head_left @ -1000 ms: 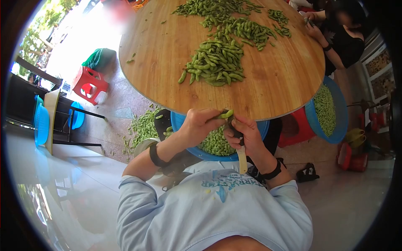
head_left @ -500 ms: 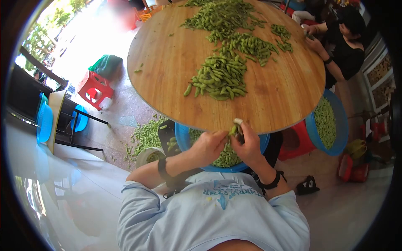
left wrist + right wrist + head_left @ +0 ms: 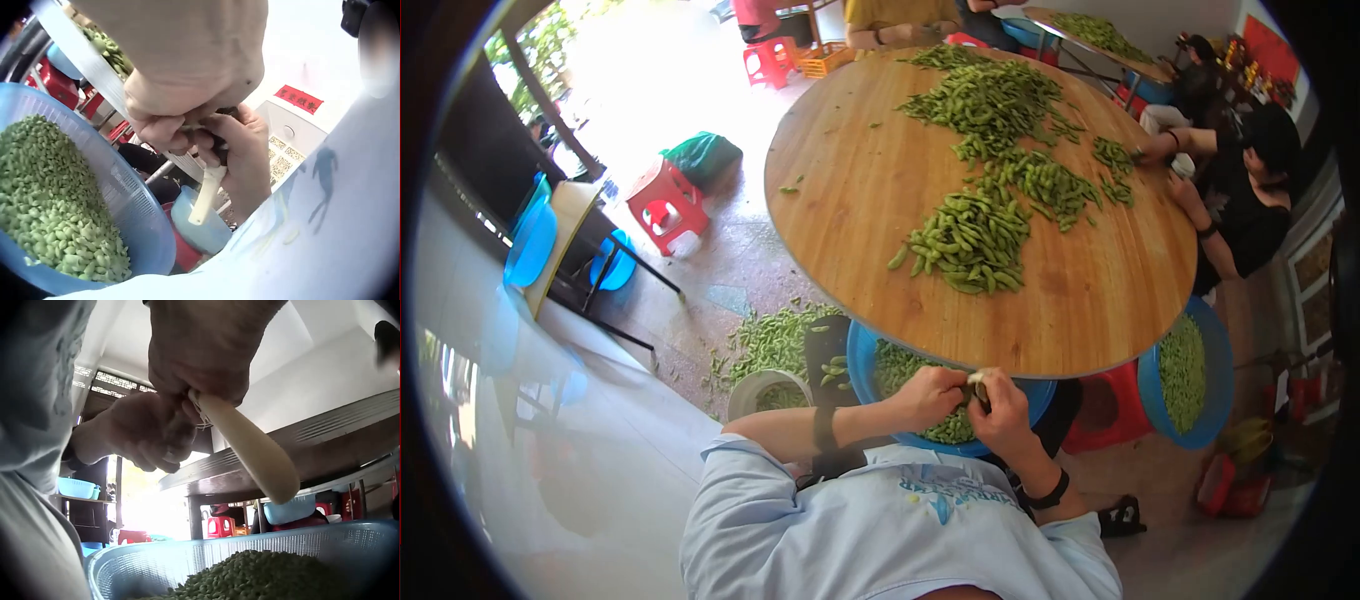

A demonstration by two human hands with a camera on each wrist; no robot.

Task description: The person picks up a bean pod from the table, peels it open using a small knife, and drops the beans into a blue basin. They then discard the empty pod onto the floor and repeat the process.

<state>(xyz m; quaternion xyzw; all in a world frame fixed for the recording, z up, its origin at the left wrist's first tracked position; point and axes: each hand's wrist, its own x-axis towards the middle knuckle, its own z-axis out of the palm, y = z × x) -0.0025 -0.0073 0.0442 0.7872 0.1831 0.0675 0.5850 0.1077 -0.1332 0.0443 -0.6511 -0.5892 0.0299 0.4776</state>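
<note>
At the near edge of the round wooden table (image 3: pixel 830 215), both hands meet over a blue mesh basket (image 3: pixel 861 375). The basket holds shelled green beans (image 3: pixel 62 219). My right hand (image 3: pixel 1002 412) grips a tool whose cream handle (image 3: pixel 250 447) sticks out below the fist; its working end is hidden in the fingers. My left hand (image 3: pixel 935 397) is against the right one, fingertips pinched together. A thin pale-green sliver of an edamame pod (image 3: pixel 192 127) shows there, the remainder covered. Edamame pods (image 3: pixel 970 245) lie heaped on the table in front.
Another blue basket of beans (image 3: pixel 1183 375) stands right of the table beside a red stool (image 3: pixel 1108 410). A pale bucket (image 3: pixel 768 393) and scattered pods (image 3: pixel 775 345) are on the floor at the left. Across the right side sits a person in black (image 3: pixel 1250 210).
The head view has tilted up, bringing more people and a second table into sight. Both hands have stayed together over the basket, and the pod between them has become mostly hidden.
</note>
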